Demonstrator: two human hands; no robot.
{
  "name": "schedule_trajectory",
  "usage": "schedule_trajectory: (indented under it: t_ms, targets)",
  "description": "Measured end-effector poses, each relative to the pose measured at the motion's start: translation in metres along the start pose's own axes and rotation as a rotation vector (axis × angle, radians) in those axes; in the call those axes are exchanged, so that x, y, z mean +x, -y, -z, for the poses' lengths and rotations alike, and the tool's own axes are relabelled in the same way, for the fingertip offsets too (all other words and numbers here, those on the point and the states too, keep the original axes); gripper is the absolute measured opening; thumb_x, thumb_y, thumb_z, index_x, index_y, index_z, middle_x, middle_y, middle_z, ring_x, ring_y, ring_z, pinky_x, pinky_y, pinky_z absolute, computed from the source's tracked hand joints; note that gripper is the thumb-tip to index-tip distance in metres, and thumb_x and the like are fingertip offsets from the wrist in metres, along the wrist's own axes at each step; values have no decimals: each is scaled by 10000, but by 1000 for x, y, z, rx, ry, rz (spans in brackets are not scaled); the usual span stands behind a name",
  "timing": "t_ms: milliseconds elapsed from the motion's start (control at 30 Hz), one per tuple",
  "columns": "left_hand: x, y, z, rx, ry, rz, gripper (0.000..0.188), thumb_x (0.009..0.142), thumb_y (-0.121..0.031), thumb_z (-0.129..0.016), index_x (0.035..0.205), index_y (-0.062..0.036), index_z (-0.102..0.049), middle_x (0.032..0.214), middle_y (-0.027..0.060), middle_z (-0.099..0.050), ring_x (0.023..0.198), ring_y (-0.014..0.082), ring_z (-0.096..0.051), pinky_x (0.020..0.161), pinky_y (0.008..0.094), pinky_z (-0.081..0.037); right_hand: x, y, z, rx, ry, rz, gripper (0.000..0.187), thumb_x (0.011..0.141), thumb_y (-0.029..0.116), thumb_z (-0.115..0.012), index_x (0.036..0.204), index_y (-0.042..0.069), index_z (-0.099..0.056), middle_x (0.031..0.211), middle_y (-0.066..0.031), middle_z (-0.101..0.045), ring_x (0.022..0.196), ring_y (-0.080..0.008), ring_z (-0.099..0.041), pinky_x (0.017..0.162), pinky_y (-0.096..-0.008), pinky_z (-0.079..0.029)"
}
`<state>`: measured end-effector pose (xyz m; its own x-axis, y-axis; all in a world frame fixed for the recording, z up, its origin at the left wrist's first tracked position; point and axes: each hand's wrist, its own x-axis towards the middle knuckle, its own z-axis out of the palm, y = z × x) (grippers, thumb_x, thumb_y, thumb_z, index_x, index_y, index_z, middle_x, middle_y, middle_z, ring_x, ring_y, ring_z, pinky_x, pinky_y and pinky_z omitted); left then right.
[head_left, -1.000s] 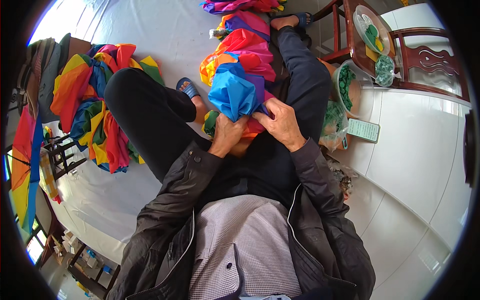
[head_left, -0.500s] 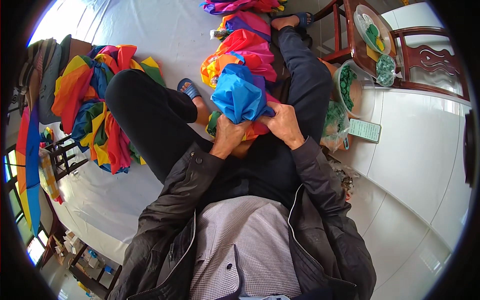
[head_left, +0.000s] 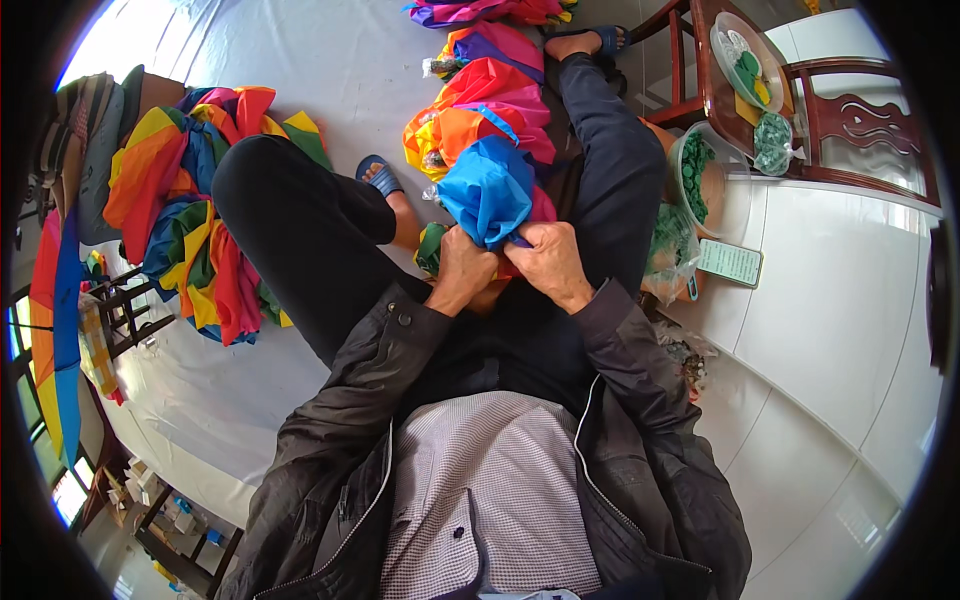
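Observation:
Between my knees lies a bunched rainbow cloth (head_left: 487,190), like an umbrella canopy, its blue panel puffed up toward me. My left hand (head_left: 465,268) is closed on its near left edge, fingers curled. My right hand (head_left: 552,265) is closed on the near right edge, with a bit of purple cloth by its fingertips. The knuckles hide what lies between the fingers. Just beyond are more gathered cloths in orange and pink (head_left: 490,85), touching the blue one. A green piece (head_left: 430,247) shows beside my left hand.
A large heap of rainbow cloth (head_left: 200,220) lies left of my left knee. On my right are a clear tub of green pieces (head_left: 697,180), a plastic bag (head_left: 668,245) and a phone (head_left: 730,261). A wooden chair (head_left: 860,125) and a stool with a bowl (head_left: 745,65) stand beyond.
My two hands have shifted slightly, the right one down and left with its fingers curled tighter. The blue cloth has moved a little to the right and looks narrower, uncovering more orange behind.

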<state>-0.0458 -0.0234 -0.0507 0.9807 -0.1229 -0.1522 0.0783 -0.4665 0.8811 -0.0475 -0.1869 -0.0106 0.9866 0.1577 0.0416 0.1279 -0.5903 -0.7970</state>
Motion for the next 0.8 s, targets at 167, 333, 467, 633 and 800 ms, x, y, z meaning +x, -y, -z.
schedule_trajectory:
  t_ms: [167, 333, 467, 633, 800]
  targets:
    - [0, -2, -3, -78, -94, -47, 215, 803, -133, -717, 986, -20, -722, 922, 263, -723, 933, 463, -695, 792, 507, -557, -6, 13, -4, -25, -10, 50, 255, 803, 136, -733, 644, 14, -576, 624, -193, -576, 581, -390, -620, 530, -442, -465]
    - [5, -2, 0, -50, -99, -50, 212, 788, -138, -733, 970, -28, -729, 908, 266, -718, 915, 470, -689, 782, 515, -556, -9, 30, 0, -45, -32, 141, 314, 848, 125, -742, 639, 28, -529, 620, -185, -554, 565, -371, -600, 521, -441, -454]
    - [13, -3, 11, 49, 18, 86, 175, 793, -113, -722, 943, -25, -725, 932, 240, -733, 915, 408, -724, 771, 474, -566, -6, 42, 21, -259, -24, 123, 234, 852, 181, -736, 712, 62, -592, 677, -129, -613, 638, -328, -647, 567, -431, -508]
    - [7, 14, 1, 236, 78, -33, 102, 805, -99, -727, 861, -13, -725, 901, 207, -737, 874, 337, -740, 732, 424, -563, -3, 55, 45, -487, -91, 86, 193, 884, 211, -737, 824, 57, -636, 722, -102, -622, 690, -309, -663, 613, -413, -530]
    - [-2, 15, -11, 320, 315, -227, 118, 732, -87, -739, 831, -24, -728, 766, 225, -702, 772, 439, -701, 644, 476, -549, 10, 105, 39, -107, -103, 356, 133, 926, 146, -718, 899, 25, -671, 849, -143, -695, 789, -321, -696, 682, -388, -547]
